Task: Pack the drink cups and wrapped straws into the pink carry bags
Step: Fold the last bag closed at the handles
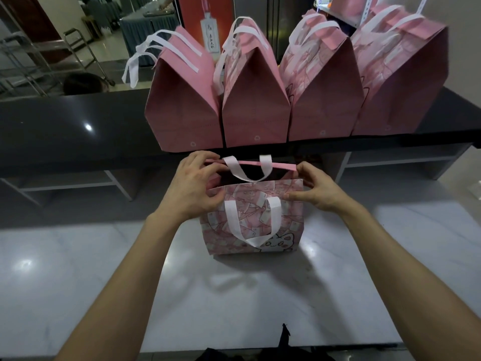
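While 4 folded-shut pink bags (286, 100) already stand in a row on the dark counter (65, 126), apparently packed, the left hand (194, 188) and right hand (312, 191) pinch the rim of a 5th bag (252, 220) on the white table (234, 295), mouth open; no cups or straws show.

- A white marble-patterned worktop (78, 269) fills the foreground, glossy, with soft glints of ceiling light on it.
- Beyond it runs a raised black polished counter ledge (65, 126), carrying one bright reflection.
- Under the ledge sit grey open shelves (403, 160).
- At far left stands a metal-framed trolley (83, 50) on a shiny pale tiled floor (109, 50).
- Further back, tables draped in grey-blue cloth (145, 29).
- An orange poster showing a white bottle (208, 27) hangs centre, beside dark reflective panels (281, 22).
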Action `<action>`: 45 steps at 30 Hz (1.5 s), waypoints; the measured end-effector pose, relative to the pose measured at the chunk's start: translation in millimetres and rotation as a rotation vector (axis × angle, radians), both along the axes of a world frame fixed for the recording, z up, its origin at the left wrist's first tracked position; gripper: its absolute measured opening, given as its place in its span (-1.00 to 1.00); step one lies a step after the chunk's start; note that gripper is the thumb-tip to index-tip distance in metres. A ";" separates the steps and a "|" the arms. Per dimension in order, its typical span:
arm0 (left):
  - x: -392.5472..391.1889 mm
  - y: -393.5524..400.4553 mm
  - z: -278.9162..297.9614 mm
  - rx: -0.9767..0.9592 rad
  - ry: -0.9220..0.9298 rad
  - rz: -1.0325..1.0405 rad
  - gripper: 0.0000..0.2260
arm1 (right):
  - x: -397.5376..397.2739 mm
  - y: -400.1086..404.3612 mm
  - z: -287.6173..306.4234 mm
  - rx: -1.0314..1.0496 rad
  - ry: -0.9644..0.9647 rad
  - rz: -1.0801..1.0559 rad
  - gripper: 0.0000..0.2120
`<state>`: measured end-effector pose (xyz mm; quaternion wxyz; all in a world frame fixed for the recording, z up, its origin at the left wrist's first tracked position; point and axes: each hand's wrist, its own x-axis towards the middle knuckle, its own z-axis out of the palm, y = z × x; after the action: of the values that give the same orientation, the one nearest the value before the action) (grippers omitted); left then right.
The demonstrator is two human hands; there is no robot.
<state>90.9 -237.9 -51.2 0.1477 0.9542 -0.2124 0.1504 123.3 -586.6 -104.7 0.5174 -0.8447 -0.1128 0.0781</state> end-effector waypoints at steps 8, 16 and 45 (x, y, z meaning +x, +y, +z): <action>9.3 -0.5 -8.1 -0.189 0.197 -0.031 -0.30 | 2.1 4.1 -5.3 -0.006 -0.037 -0.070 -0.35; 19.8 22.8 -24.3 -0.546 0.285 0.067 -0.32 | 4.0 9.1 -3.0 -0.139 -0.139 -0.045 -0.56; 26.4 36.9 -41.1 -0.533 0.296 0.022 -0.64 | -4.2 26.4 -2.1 -0.128 -0.276 -0.114 -0.53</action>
<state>117.3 -201.0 -92.3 0.4205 0.8957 -0.1311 0.0616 119.1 -560.3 -106.8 0.4459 -0.8836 -0.1295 -0.0609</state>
